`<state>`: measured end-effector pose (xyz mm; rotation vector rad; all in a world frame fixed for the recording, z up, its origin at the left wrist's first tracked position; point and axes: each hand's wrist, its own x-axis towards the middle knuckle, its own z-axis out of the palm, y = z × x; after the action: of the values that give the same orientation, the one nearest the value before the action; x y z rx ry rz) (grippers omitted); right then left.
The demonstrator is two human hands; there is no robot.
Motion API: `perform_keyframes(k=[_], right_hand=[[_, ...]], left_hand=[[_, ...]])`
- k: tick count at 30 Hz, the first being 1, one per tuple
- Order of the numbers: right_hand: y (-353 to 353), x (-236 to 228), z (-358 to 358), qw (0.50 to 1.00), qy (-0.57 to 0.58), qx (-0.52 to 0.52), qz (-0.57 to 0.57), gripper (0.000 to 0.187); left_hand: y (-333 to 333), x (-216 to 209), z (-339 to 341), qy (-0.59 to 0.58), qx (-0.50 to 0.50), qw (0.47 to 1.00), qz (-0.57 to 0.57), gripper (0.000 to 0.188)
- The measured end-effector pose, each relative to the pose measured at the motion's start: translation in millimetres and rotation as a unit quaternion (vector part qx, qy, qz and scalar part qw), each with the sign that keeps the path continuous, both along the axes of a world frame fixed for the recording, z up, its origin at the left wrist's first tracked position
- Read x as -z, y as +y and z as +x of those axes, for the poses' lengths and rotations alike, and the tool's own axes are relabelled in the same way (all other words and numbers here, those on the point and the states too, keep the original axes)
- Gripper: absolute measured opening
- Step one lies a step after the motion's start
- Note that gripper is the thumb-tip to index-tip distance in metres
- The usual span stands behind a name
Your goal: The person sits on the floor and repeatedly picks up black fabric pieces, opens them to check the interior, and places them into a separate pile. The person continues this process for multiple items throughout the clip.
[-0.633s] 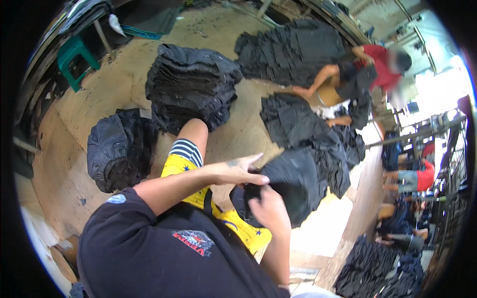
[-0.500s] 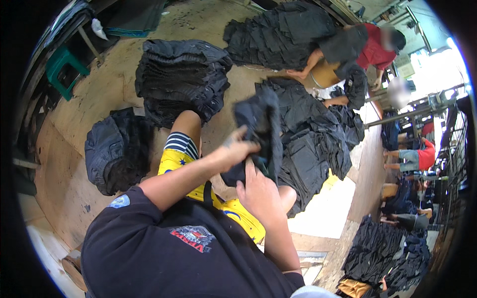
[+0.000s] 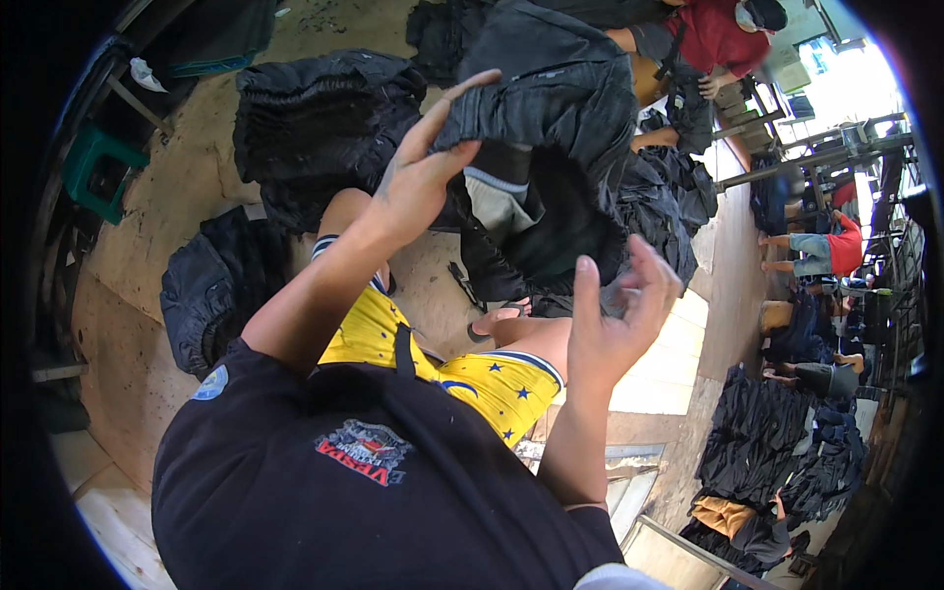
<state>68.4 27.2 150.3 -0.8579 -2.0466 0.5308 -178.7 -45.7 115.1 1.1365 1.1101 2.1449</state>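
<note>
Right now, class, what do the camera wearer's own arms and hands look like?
The left hand and right hand wear no gloves, and no ring or watch can be made out. The forearms are bare. The short black cloth left sleeve bears a small rounded blue patch; the black cloth right sleeve shows only partly.

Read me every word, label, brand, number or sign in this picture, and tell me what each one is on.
Black short-sleeved shirt: red lettering beside a grey emblem on the chest; I won't copy printed wording or brands.
Light-blue rounded patch on the shirt's left sleeve: too small to read.
Opened-out black cloth garment: no readable text.
Yellow shorts with dark-blue stars: no readable text.
</note>
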Motion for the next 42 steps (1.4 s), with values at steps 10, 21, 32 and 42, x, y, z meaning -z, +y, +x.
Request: perform_keyframes(k=[10, 21, 32, 42], right_hand=[[15, -6, 7, 0.98, 0.121, -0.027, -0.156, 0.032], [7, -15, 18, 0.943, 0.185, -0.068, -0.266, 0.04], [-5, 15, 2, 0.989, 0.14, 0.042, -0.01, 0.051], [-14, 39, -1, 0.987, 0.156, -0.002, -0.047, 0.056]], left_hand=[[6, -18, 2, 0.055, 0.015, 0.954, -0.294, 0.066], [1, -18, 16, -0.005, 0.086, 0.925, -0.371, 0.079], [-16, 44, 69, -0.033, 0.024, 0.948, -0.314, 0.082], [-49, 61, 101, -0.443, 0.263, 0.837, -0.184, 0.062]])
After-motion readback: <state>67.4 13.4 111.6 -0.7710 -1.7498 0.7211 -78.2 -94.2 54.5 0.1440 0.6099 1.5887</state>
